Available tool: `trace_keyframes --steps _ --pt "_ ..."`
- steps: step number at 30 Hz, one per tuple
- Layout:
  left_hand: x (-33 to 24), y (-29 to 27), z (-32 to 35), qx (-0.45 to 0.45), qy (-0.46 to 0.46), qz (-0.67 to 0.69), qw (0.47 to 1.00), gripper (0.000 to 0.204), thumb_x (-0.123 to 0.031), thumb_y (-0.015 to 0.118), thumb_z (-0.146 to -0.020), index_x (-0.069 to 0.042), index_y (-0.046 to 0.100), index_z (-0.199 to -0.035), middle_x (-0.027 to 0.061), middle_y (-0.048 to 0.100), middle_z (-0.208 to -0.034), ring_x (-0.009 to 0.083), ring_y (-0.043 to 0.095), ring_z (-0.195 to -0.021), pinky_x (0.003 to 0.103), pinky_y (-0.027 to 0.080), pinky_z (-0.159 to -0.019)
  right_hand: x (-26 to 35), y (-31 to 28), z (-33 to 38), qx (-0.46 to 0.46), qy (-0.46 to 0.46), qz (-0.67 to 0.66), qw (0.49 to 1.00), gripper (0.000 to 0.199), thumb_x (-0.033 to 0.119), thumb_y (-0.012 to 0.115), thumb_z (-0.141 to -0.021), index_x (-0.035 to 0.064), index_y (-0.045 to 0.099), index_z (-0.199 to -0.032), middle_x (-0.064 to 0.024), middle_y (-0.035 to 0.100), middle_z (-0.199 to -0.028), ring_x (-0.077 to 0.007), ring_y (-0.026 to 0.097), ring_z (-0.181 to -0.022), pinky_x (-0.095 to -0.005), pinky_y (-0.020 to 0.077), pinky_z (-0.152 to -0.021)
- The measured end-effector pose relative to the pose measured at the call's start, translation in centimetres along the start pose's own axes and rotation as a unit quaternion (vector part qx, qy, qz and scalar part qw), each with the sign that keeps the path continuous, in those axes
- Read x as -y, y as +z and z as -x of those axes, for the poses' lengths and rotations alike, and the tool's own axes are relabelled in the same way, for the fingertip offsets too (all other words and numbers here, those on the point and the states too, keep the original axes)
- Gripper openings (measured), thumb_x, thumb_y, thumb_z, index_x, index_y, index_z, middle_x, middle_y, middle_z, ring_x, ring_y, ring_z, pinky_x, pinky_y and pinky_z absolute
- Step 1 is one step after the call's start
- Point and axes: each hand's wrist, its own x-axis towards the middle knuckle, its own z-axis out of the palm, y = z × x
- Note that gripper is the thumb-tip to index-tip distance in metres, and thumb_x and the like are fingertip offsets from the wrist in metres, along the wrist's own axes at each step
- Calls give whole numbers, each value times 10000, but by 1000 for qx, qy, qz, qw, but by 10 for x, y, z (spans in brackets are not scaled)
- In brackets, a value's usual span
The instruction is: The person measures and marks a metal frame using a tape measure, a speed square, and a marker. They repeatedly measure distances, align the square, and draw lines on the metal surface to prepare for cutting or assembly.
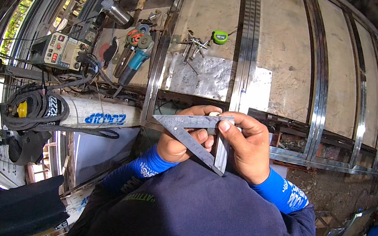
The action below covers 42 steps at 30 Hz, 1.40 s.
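Note:
Close in front of my chest, I hold a grey metal triangular square (190,144) with an open middle and a ribbed edge bar on its right side. My left hand (174,145) is closed around it from behind and below, several fingers showing through the opening. The thumb of my right hand (249,145) presses on the upper right corner, with the fingers curled behind. Parts of both hands' fingers are hidden by the square. Beyond my hands lies a shiny metal frame (245,53) over a worn board.
A green tape measure (220,37) and several loose metal pieces (195,48) lie ahead. To the left are a teal angle grinder (134,66), a welding machine (61,52), a white gas cylinder (95,115) and coiled dark cable (16,113). More frame bars (319,89) run to the right.

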Motion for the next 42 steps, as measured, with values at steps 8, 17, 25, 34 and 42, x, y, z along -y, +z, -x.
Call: trace_keyframes --steps 8,17,25,34,42 --pt "1 0 0 11 14 0 1000 522 -68 670 -971 19 466 -1444 97 663 -1154 120 648 -839 271 563 -732 1 -1 0 8 -11 26 1000 174 106 720 -973 -26 731 -1087 -32 727 -953 -60 626 -858 -229 528 -755" --pt "7 -2 2 3 47 -56 997 478 -33 630 -986 14 483 -1438 120 660 -1206 156 660 -889 289 562 -807 2 -1 2 23 43 -82 995 159 77 703 -978 -36 707 -1090 -67 719 -922 -106 662 -800 -248 547 -711" --pt "-16 2 3 57 -27 52 997 927 -200 774 -765 66 334 -1536 155 562 -1365 208 585 -1104 337 463 -996 -5 -1 -3 26 20 -75 997 150 63 702 -973 -42 703 -1080 -81 715 -922 -116 664 -783 -252 542 -700" --pt "-7 25 -5 -142 19 -111 983 476 -142 679 -958 31 522 -1372 93 647 -1156 123 598 -952 266 487 -872 -13 3 -12 -1 -20 -57 998 135 68 714 -962 -24 720 -1061 -62 726 -940 -101 644 -813 -253 528 -741" --pt "-1 29 -16 -194 64 -142 969 338 -87 699 -942 33 652 -1254 43 686 -1007 77 580 -824 222 470 -759 -13 0 -17 -22 -39 1 999 156 86 738 -944 -21 735 -1058 -48 734 -962 -76 625 -883 -249 512 -798"
